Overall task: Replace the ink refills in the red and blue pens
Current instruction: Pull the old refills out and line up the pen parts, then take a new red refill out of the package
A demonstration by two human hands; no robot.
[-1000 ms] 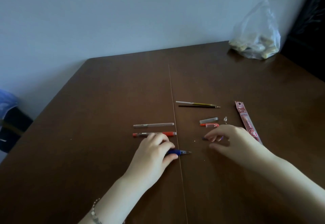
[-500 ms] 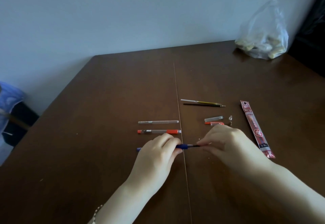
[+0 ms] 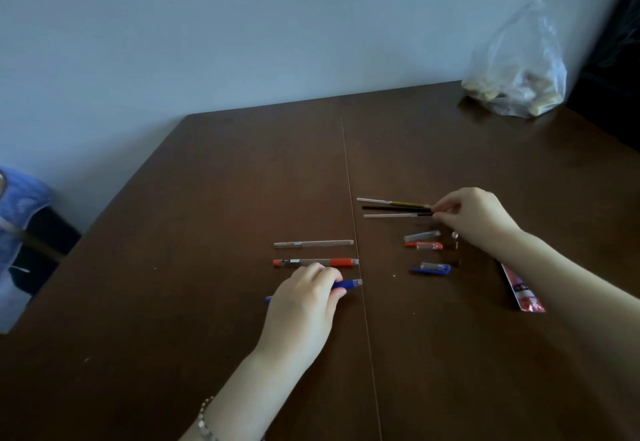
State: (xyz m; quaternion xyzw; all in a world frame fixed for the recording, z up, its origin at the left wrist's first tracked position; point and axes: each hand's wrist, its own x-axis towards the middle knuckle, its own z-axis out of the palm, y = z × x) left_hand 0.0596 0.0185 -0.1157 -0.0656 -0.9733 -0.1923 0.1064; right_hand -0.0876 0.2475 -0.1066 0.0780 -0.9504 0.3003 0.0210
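Note:
My left hand lies on the blue pen barrel, fingers closed around it on the table. Just beyond it lie the red pen and a clear pen barrel. My right hand pinches the tip end of a thin refill, laid beside a black refill and a yellowish refill. A clear cap, a red cap and a blue cap lie between my hands.
A red refill packet lies under my right forearm. A clear plastic bag of pale pieces sits at the far right corner of the brown table. A seam runs down the table's middle. A blue object stands off the left edge.
My right hand drew a refill out of the blue pen and carried it up and right to the other refills. My left hand stayed on the blue barrel.

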